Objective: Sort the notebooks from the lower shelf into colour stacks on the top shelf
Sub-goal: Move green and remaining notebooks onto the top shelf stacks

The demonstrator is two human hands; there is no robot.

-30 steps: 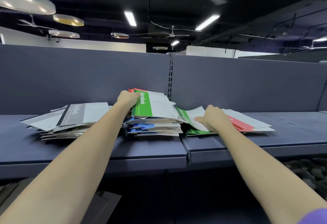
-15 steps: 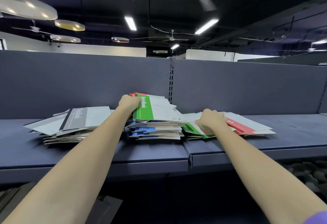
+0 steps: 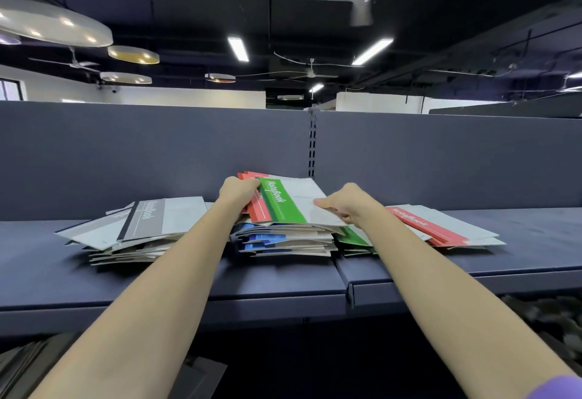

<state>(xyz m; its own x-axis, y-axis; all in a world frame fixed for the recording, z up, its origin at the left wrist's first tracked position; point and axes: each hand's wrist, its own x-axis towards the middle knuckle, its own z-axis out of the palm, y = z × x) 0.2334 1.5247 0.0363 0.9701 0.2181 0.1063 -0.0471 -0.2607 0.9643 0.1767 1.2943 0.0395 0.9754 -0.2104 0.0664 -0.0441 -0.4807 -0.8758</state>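
Three notebook piles lie on the top shelf [image 3: 176, 285]. A grey-striped pile [image 3: 138, 228] is on the left. The middle pile [image 3: 283, 239] shows blue covers at its edges, with a green-striped notebook [image 3: 283, 203] on top and a red-striped notebook [image 3: 259, 209] just under it. My left hand [image 3: 237, 190] grips the left edge of these top notebooks. My right hand [image 3: 348, 205] pinches the right edge of the green-striped notebook. A green notebook [image 3: 356, 238] and a red-striped notebook [image 3: 428, 225] lie in the right pile.
A dark back panel [image 3: 157, 159] rises behind the shelf, with a slotted upright [image 3: 311, 149] at its middle. A seam [image 3: 348, 288] splits the shelf front. Below, dark flat items [image 3: 25, 364] sit on the lower shelf at left.
My right hand left the right pile and moved left onto the green-striped notebook. The red-striped notebook beneath it now shows more at the left edge. The view tilted slightly upward.
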